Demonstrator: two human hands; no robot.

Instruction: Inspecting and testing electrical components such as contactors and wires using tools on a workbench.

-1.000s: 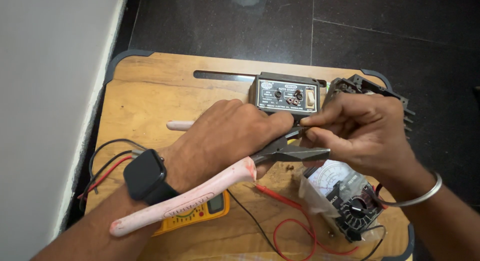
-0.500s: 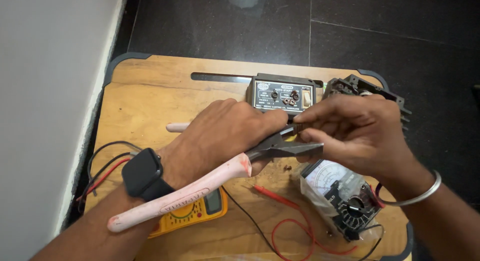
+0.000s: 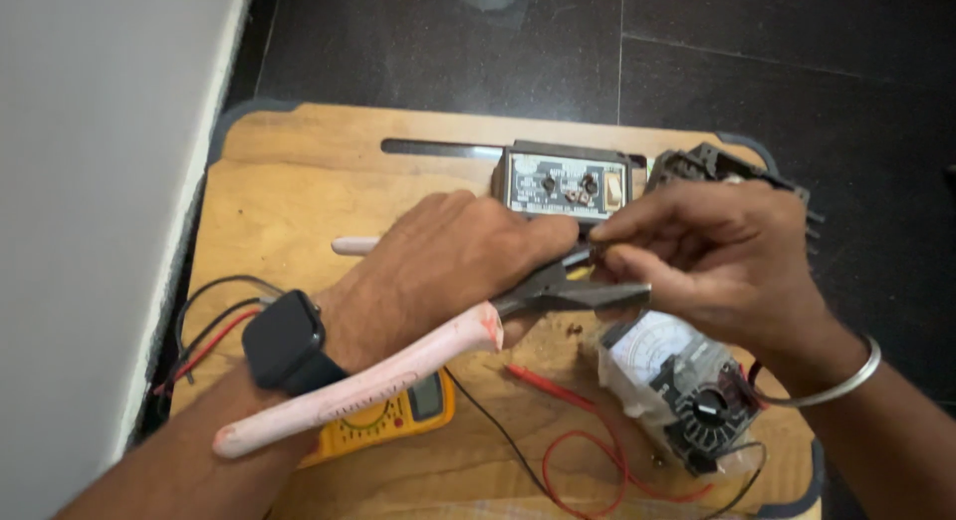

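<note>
My left hand (image 3: 448, 266) is wrapped shut round the pink-handled pliers (image 3: 418, 366), jaws closed at board centre; my right hand (image 3: 717, 261) pinches something small at their tip, too hidden to name, so I judge the work mid-way. Grey control box (image 3: 563, 181) crowds twelve o'clock, analog meter (image 3: 677, 381) five; the wooden board (image 3: 289, 201) lies bare toward ten.

Bare forearms, black smartwatch (image 3: 284, 341) (left wrist), silver bangle (image 3: 846, 376) on right.
</note>
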